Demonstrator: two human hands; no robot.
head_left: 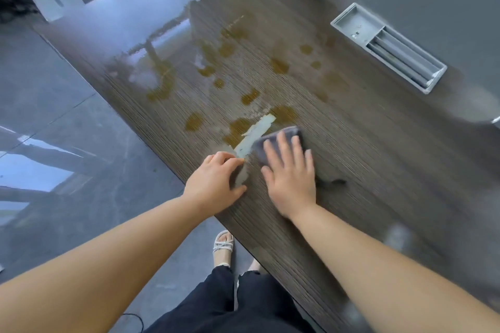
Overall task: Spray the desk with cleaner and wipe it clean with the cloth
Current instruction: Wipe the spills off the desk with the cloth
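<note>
Amber stains mostly unwiped on wet surface; right hand pressed grey cloth flat; left hand pinched pale strip. Wiping seemingly barely begun.

No readable text, label or number anywhere.

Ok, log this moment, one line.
phase: wiping | right hand: flat on grey cloth | left hand: by pale strip, grip unclear | desk: brown stains
</note>
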